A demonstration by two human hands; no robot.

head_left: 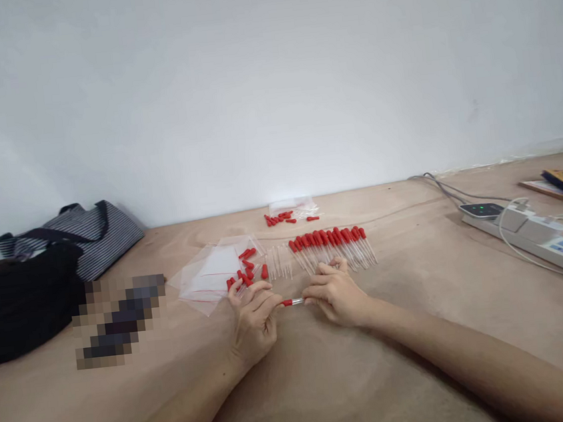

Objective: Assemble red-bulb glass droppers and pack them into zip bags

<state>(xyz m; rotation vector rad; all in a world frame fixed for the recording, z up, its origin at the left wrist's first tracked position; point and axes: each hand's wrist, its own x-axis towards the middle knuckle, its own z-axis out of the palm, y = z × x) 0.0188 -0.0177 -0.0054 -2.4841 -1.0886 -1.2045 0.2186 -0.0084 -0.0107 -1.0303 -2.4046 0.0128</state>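
Observation:
Between my hands a red rubber bulb (288,302) and a clear glass tube (297,300) lie end to end in one line, joined or touching. My left hand (256,317) pinches the bulb's left end. The fingers of my right hand (334,294) are closed on the tube, hiding its right part. Just beyond my right hand is a row of droppers with red bulbs (332,237), their clear tubes pointing toward me. Loose clear tubes (279,262) lie left of that row. Several loose red bulbs (248,265) are beyond my left hand, by clear plastic bags (212,275).
Near the wall sit more red bulbs (277,219) and a clear bag (291,205). Black cloth (24,305) and a striped bag (87,235) are at left, beside a blurred-out object (122,318). A power strip (540,237) with cables lies at right.

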